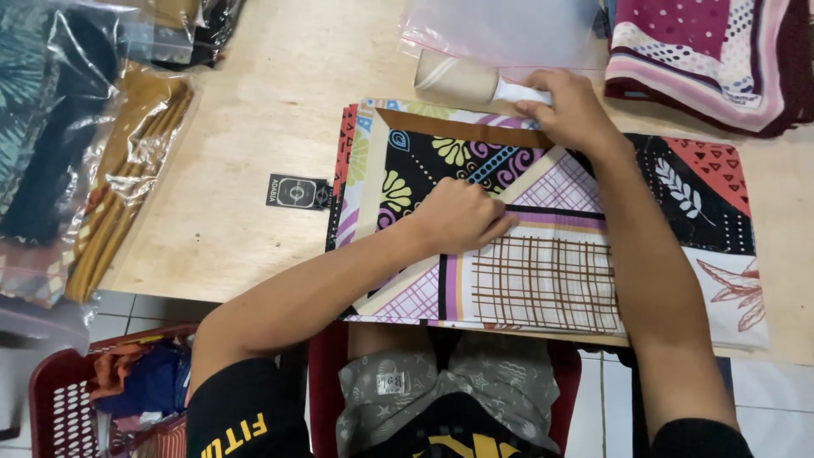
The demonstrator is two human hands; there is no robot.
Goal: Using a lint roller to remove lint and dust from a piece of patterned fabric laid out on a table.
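Patterned cloth, folded flat into a wide stack of scarves (543,254), lies on the plywood table (254,127) right at the near edge, its long axis running left to right across the person's lap. Nearest to the body, the left hand (462,216) rests on the middle of the stack, fingers curled together and pressed down on the cloth, pinning it rather than pinching it. The forearm comes in from the lower left, slanting over the stack's near edge.

Farther out, the right hand (572,106) sits at the stack's far edge, fingers closed round the white handle of a lint roller (462,80). The roller's pale drum points away to the left of that hand, lying just beyond the cloth's far edge and crosswise to the forearm; it appears to touch the table, partly under a clear plastic bag (500,30). So the roller lies up and left of the right hand, while the cloth lies directly beneath both hands, the left being nearer its centre.

A small black label (297,192) lies just left of the stack. Beyond, at the far right corner, another folded pile of scarves (704,59) sits well apart from the hands.
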